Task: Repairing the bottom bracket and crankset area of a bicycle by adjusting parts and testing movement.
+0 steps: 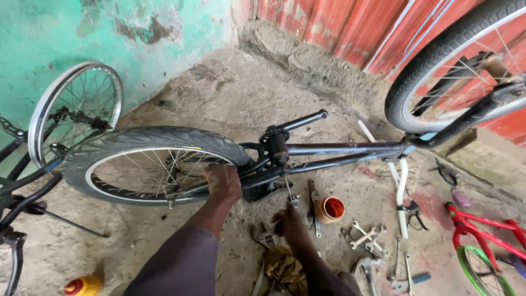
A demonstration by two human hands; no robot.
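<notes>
An upside-down black bicycle point(339, 148) stands on the concrete floor, its rear wheel point(148, 164) at the left and its front wheel point(455, 66) raised at the upper right. My left hand point(223, 182) grips the frame stay beside the rear tyre. My right hand point(291, 225) is low near the floor, below the crank and pedal point(291, 197), over a scatter of tools; what its fingers hold cannot be made out.
An orange cup point(330, 209), several wrenches point(368, 238) and a dirty rag point(285, 267) lie on the floor. White handlebars point(402, 192) rest at the right. A bare rim point(74, 107) leans on the green wall; a red and green small bike point(482, 246) sits at the right; a yellow bottle point(83, 286) stands at the lower left.
</notes>
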